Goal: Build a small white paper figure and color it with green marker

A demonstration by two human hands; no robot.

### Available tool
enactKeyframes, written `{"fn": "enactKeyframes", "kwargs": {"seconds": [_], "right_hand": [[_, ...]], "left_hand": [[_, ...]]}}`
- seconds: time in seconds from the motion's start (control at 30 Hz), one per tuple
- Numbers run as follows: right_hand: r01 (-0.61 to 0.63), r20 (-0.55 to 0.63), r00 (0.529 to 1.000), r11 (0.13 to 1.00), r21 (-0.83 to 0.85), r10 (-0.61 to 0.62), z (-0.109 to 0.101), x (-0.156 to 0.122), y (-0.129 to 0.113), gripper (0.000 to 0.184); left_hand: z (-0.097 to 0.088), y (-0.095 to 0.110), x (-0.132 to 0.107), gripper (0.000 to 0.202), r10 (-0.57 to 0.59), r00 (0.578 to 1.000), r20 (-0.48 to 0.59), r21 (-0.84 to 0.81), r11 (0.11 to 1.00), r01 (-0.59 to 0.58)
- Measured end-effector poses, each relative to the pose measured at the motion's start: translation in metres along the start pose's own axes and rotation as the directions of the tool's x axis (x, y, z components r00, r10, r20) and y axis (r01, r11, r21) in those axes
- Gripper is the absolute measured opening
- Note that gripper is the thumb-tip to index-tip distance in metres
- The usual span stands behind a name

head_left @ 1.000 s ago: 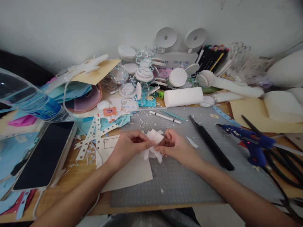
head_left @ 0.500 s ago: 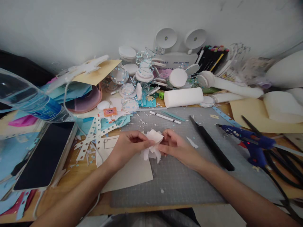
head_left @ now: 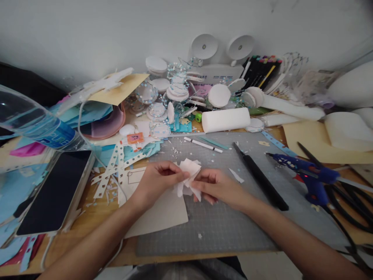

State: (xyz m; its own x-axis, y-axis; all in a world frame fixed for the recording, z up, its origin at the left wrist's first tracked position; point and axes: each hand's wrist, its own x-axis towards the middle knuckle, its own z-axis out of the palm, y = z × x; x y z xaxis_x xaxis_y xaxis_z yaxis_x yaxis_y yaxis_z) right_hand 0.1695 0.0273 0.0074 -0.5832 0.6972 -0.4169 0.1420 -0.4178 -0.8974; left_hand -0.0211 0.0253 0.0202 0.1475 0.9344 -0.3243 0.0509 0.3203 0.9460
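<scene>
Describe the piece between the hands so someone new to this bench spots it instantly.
Find the large grey gridded mat. Over its left half, the left hand and right hand come close together, pinching a white paper piece between them. Its ruffled, petal-like layers set it apart from the flat cream sheet lying partly on the mat.

1. White, ruffled paper piece (head_left: 190,166): plain white throughout.
2. Grey, flat, rectangular cutting mat (head_left: 218,229): fine, paler gridlines.
3. Blue, pistol-shaped plastic glue gun (head_left: 316,191): small red glowing spot (head_left: 305,176).
4. Cream, narrow paper strips (head_left: 121,160): rows of dark star-like marks.
5. White, slim, rod-shaped stick (head_left: 203,144): black bands.
6. Orange, squarish patch (head_left: 135,137): darker figure, too small to make out.
7. Clear, round plastic bottle (head_left: 26,111): blue label (head_left: 61,133), pale lettering.
8. Black, slim markers (head_left: 258,74): multicoloured ends.
</scene>
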Motion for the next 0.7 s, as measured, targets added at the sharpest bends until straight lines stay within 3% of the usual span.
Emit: {"fn": "enactKeyframes", "kwargs": {"seconds": [0.33, 0.7], "right_hand": [[0.046, 0.012, 0.999, 0.996, 0.082, -0.048, -0.0011, -0.0019, -0.0008, 0.026], [0.045, -0.049, 0.998, 0.998, 0.054, -0.043, 0.0, 0.0013, 0.0026, 0.028]], "left_hand": [[-0.0005, 0.0003, 0.0001, 0.02, -0.007, 1.0, -0.001, -0.024, 1.0, 0.007], [0.001, 0.0003, -0.0004, 0.019, 0.013, 1.0, 0.014, 0.008, 1.0, -0.013]]}}
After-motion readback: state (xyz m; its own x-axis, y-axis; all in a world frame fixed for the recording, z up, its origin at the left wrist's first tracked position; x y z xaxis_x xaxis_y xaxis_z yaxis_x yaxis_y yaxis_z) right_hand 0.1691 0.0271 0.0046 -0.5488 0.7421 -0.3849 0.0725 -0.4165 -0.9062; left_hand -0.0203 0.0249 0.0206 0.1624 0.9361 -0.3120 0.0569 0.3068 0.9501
